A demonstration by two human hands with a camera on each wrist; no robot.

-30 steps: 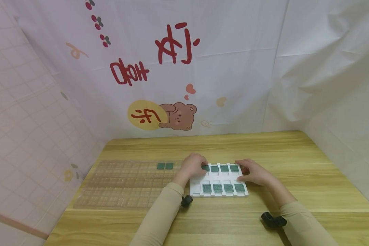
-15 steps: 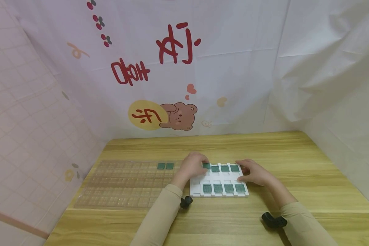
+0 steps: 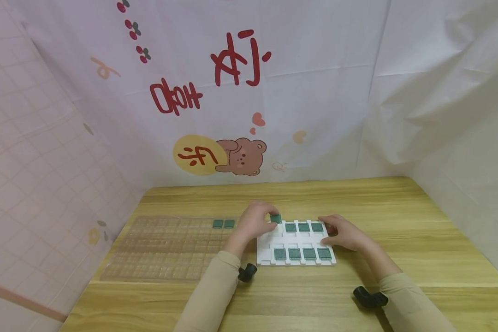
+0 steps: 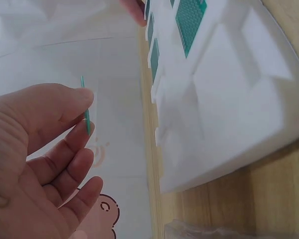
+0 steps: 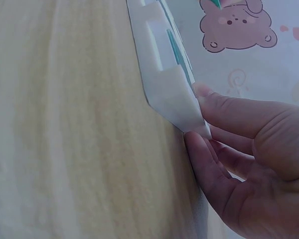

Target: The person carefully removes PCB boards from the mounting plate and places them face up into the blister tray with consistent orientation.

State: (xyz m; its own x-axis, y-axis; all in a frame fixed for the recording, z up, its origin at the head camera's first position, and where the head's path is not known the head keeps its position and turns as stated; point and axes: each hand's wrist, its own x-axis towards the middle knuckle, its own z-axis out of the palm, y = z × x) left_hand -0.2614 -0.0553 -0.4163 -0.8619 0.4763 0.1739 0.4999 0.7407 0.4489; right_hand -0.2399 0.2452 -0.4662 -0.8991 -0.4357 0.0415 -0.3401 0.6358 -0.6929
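Observation:
Pinched between the thumb and forefinger of my left hand (image 3: 254, 222) is a small square green circuit chip (image 3: 275, 218), raised over the back-left part of a white foam-like tray (image 3: 263, 251). In the left wrist view the chip (image 4: 87, 119) appears edge-on, apart from the tray (image 4: 229, 99). My right hand (image 3: 345, 233) holds the tray's right end; the right wrist view shows thumb and fingers (image 5: 259, 144) on either side of its corner. Several green chips (image 3: 294, 254) sit in the tray's two rows of pockets.
Left of the white tray lies a wide clear plastic tray (image 3: 162, 249) with many small compartments. Two green chips (image 3: 223, 224) sit in its back row near the right end. The wooden table (image 3: 299, 295) meets a printed white curtain (image 3: 315, 115) behind.
My left hand has lifted the chip out of the white tray's back row and moved it slightly up and left. My right hand keeps its place on the tray's end.

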